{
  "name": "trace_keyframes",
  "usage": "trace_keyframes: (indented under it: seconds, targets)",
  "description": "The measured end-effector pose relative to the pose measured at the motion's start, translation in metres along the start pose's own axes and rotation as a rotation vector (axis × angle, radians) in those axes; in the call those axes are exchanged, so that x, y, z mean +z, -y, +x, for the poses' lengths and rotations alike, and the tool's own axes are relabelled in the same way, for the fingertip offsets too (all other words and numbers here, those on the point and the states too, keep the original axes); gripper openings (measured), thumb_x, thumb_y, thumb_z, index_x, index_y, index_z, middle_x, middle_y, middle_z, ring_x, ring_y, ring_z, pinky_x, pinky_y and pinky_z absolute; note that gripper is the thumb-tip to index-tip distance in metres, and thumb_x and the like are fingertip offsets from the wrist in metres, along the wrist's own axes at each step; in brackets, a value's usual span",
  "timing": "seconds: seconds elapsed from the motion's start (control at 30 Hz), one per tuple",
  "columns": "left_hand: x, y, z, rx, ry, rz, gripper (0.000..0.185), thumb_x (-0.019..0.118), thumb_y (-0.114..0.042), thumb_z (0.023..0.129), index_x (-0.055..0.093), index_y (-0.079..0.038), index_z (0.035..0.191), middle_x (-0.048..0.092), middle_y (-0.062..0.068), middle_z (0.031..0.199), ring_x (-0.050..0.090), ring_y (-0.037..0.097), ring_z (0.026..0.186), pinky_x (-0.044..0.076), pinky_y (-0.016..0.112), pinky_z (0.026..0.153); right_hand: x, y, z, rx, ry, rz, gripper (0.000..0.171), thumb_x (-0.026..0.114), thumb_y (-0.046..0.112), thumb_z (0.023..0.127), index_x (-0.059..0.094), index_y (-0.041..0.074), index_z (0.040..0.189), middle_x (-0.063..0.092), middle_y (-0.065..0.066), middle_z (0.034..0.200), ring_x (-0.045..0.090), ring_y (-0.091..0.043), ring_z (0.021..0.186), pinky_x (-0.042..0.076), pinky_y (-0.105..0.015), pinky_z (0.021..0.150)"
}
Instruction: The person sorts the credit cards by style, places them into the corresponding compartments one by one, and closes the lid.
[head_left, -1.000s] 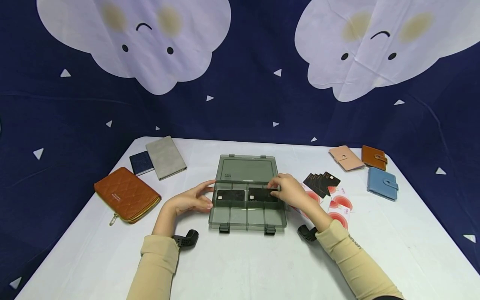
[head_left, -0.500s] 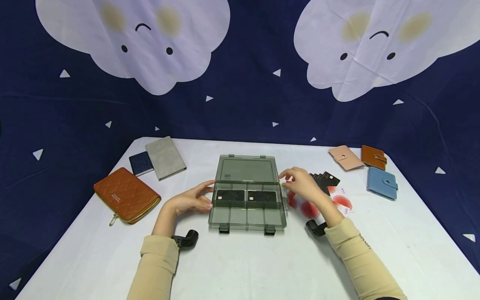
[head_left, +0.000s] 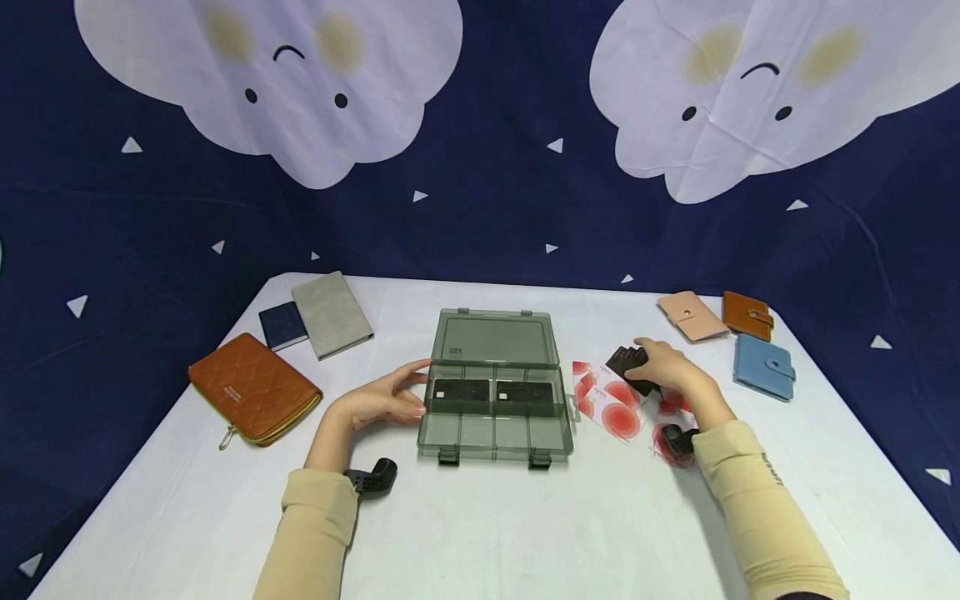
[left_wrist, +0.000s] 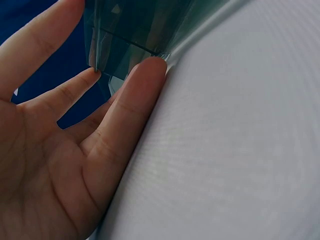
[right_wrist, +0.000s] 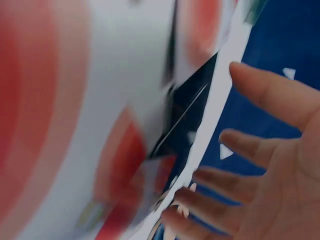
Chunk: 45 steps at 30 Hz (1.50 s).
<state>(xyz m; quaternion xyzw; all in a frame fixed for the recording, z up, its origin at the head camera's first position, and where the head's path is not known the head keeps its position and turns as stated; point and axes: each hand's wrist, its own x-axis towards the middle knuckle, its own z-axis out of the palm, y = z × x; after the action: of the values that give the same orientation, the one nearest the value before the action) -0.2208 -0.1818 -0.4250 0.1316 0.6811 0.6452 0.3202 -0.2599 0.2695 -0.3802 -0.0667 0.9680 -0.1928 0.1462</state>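
A clear grey-green compartment box [head_left: 495,340] lies open in the middle of the table, lid folded back. In its rear compartments lie two black cards, one on the left [head_left: 461,391] and one on the right [head_left: 525,392]. My left hand [head_left: 381,400] touches the box's left side with fairly straight thumb and fingers; the left wrist view shows the thumb against the wall [left_wrist: 140,35]. Over the fanned black cards [head_left: 624,362] right of the box hovers my right hand [head_left: 671,371]. Its fingers [right_wrist: 252,75] are spread and hold nothing in the right wrist view.
Red-and-white cards [head_left: 621,419] lie between the box and my right hand, more under its wrist. At left are a brown zip wallet [head_left: 255,389], a navy booklet [head_left: 283,326] and a grey notebook [head_left: 332,315]. Pink [head_left: 692,317], brown [head_left: 747,315] and blue [head_left: 765,367] card holders sit back right.
My right hand has left the card in the box's rear right compartment and moved right, over the fanned black cards. My left hand and the box have stayed in place.
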Motion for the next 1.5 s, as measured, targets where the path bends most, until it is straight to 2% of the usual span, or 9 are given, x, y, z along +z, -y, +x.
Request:
trace_keyframes:
  seconds: [0.2,0.4,0.53,0.67,0.87,1.07,1.17,1.3,1.5]
  targets:
    - [0.0,-0.001,0.0,-0.005,0.0,-0.004,0.09,0.066,0.0,0.08,0.009,-0.013,0.149,0.013,0.022,0.146,0.058,0.012,0.086,0.05,0.033,0.081,-0.008,-0.01,0.0,0.19,0.076,-0.053,0.084,0.061,0.031,0.082,0.019,-0.021,0.134,0.027,-0.044,0.132,0.029,-0.058,0.118,0.026,-0.067,0.095]
    - [-0.001,-0.001,0.0,-0.001,-0.001,-0.007,0.091,0.066,0.0,0.08,0.009,-0.012,0.149,0.013,0.023,0.146,0.058,0.012,0.086,0.049,0.033,0.081,-0.011,-0.011,0.007,0.249,0.088,-0.097,0.09,0.071,0.041,0.075,0.032,-0.02,0.128,0.03,-0.043,0.124,0.035,-0.055,0.111,0.031,-0.069,0.089]
    - [-0.001,0.001,0.001,0.005,0.001,-0.007,0.09,0.066,0.001,0.08,0.009,-0.011,0.149,0.012,0.024,0.146,0.058,0.012,0.086,0.05,0.033,0.081,-0.009,-0.011,0.011,0.225,0.024,-0.091,0.087,0.077,0.04,0.07,0.039,-0.015,0.126,0.034,-0.036,0.119,0.038,-0.049,0.107,0.031,-0.071,0.086]
    - [-0.001,0.001,0.001,0.007,-0.001,-0.004,0.09,0.065,0.001,0.08,0.009,-0.011,0.149,0.012,0.025,0.146,0.058,0.012,0.086,0.05,0.033,0.081,-0.006,-0.01,0.013,0.161,-0.047,-0.013,0.09,0.08,0.027,0.067,0.031,-0.003,0.135,0.03,-0.037,0.124,0.033,-0.052,0.111,0.025,-0.075,0.085]
    - [-0.001,0.0,0.001,-0.005,-0.007,0.0,0.09,0.066,0.0,0.08,0.01,-0.012,0.149,0.013,0.023,0.146,0.058,0.012,0.087,0.05,0.032,0.081,-0.002,-0.006,0.018,0.037,-0.088,0.029,0.089,0.076,0.012,0.07,0.023,0.008,0.141,0.035,-0.04,0.129,0.038,-0.056,0.112,0.021,-0.074,0.085]
    - [-0.001,0.001,0.001,-0.001,-0.009,0.009,0.09,0.067,-0.001,0.08,0.01,-0.012,0.149,0.012,0.024,0.146,0.058,0.012,0.087,0.05,0.032,0.081,0.003,-0.003,0.021,-0.122,-0.14,0.145,0.086,0.067,-0.002,0.075,0.016,0.001,0.144,0.046,-0.039,0.118,0.049,-0.045,0.1,0.038,-0.056,0.084]
    - [-0.001,0.001,0.001,0.004,-0.009,0.008,0.09,0.067,0.0,0.08,0.01,-0.011,0.149,0.013,0.024,0.146,0.058,0.012,0.087,0.05,0.033,0.081,0.005,-0.001,0.023,-0.108,-0.172,0.243,0.08,0.065,-0.004,0.076,0.019,-0.004,0.141,0.052,-0.036,0.106,0.053,-0.039,0.089,0.043,-0.047,0.078]
    - [-0.001,0.001,0.001,0.008,-0.005,0.003,0.09,0.066,0.0,0.08,0.01,-0.011,0.149,0.013,0.025,0.146,0.058,0.012,0.087,0.05,0.033,0.081,0.006,0.001,0.026,-0.074,-0.19,0.333,0.056,0.062,-0.002,0.08,0.037,-0.015,0.128,0.053,-0.03,0.104,0.052,-0.033,0.091,0.044,-0.038,0.077]
    - [-0.001,0.001,0.001,0.006,-0.001,-0.003,0.09,0.065,0.001,0.08,0.009,-0.011,0.149,0.013,0.024,0.145,0.058,0.012,0.086,0.05,0.033,0.081,0.006,0.014,0.022,-0.12,-0.165,0.499,0.04,0.058,0.0,0.086,0.044,-0.019,0.118,0.048,-0.017,0.095,0.048,-0.017,0.084,0.049,-0.029,0.074]
